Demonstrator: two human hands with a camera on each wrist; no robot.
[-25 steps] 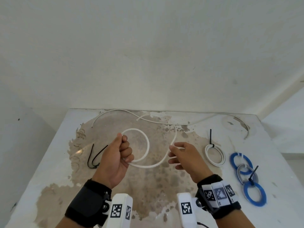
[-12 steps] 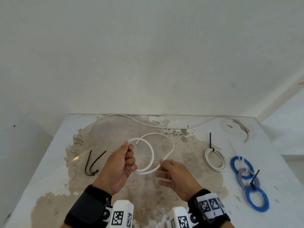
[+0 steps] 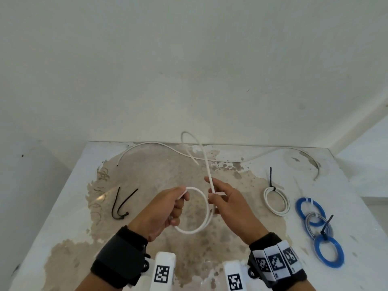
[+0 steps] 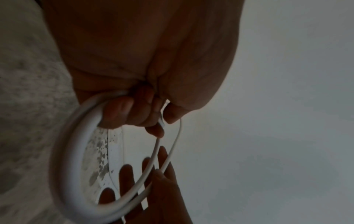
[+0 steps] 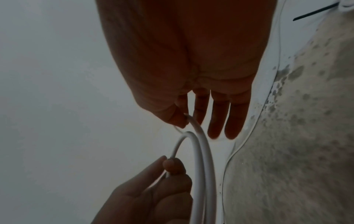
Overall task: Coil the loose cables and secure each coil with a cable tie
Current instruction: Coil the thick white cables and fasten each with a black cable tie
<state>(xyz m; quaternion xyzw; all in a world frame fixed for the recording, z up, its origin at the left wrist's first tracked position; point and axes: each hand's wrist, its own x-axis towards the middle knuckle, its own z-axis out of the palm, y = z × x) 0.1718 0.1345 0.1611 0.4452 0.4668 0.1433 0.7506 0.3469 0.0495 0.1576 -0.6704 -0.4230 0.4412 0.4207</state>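
Observation:
A white cable [image 3: 204, 222] forms a small coil held above the table [image 3: 69, 206]. My left hand [image 3: 178, 199] grips the coil's left side with curled fingers; in the left wrist view the coil [image 4: 63, 151] passes through those fingers [image 4: 122, 112]. My right hand [image 3: 214, 194] pinches the cable at the coil's right side between thumb and forefinger [image 5: 180, 119], the other fingers straight. The free tail [image 3: 206, 162] rises from that pinch and arches toward the wall. A second loose white cable [image 3: 159, 144] lies along the table's back edge.
Two black cable ties [image 3: 120, 203] lie at the left of the table. At the right lie a tied white coil [image 3: 277, 201], two blue coils [image 3: 310, 208] [image 3: 328, 252] and a grey coil [image 3: 319, 225] with a black tie. A white wall stands behind.
The wide second loop has closed onto the coil in my left hand. My right hand has moved up beside the coil, and the cable's free tail has lifted off the table toward the wall.

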